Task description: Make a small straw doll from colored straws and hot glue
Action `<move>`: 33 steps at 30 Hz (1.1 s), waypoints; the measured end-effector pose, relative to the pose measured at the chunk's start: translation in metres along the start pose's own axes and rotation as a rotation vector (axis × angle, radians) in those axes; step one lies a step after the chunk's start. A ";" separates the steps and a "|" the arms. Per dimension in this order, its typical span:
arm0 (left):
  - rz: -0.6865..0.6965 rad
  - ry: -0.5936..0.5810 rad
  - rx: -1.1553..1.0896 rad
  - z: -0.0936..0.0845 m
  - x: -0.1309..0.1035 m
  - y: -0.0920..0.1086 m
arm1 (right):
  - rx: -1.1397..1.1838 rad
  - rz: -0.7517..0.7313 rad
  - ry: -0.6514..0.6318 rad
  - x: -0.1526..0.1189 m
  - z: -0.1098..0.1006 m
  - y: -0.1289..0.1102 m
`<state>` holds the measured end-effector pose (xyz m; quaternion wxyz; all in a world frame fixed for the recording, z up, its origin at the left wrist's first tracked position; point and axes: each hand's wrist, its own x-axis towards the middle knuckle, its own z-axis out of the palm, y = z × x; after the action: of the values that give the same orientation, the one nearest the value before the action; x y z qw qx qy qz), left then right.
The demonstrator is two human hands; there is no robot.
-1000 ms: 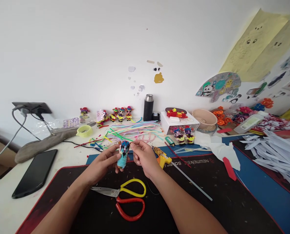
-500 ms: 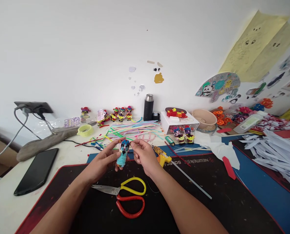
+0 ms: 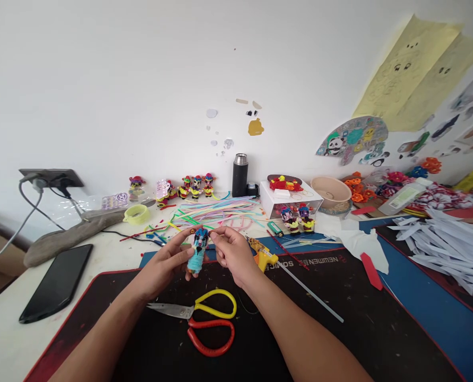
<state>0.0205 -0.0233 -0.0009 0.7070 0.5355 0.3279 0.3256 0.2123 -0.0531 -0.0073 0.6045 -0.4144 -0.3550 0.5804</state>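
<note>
Head camera: you held the small turquoise figurine point(image 3: 197, 259) in both hands, up off the black mat point(image 3: 340, 329), beyond the scissors point(image 3: 189, 313) and roughly in line with their pivot. Your left hand point(image 3: 165, 267) grasped the body, thumb across the front, index finger reaching up to the left side of the blue hat point(image 3: 201, 234). Your right hand point(image 3: 233, 251) had thumb and forefinger pinched at the hat's right edge; the exact bit between the tips was too small to make out.

Judging the step as fine work on that edge, the left grip needed to be firm enough to stop twisting, yet light, since the fuzzy body looked easy to squash. The pinch likely called for small, straight pressure, with the figurine's front kept facing you so both hat sides could be matched. A hard sideways pull could have tilted the hat or worked it loose.

Scissors lay on the mat, blades pointing left, close by your left forearm, so low elbow swings were worth avoiding. Yellow glue gun point(image 3: 265, 259) sat beyond the scissors and to their right, near your right wrist; pastel strips point(image 3: 220, 209) lay well beyond them.
</note>
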 end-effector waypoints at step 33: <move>-0.008 0.012 -0.020 0.001 0.000 0.002 | -0.024 -0.006 0.004 0.001 0.001 0.000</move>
<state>0.0211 -0.0228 0.0013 0.7115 0.5251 0.3310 0.3294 0.2118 -0.0525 -0.0071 0.6019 -0.4217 -0.3618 0.5736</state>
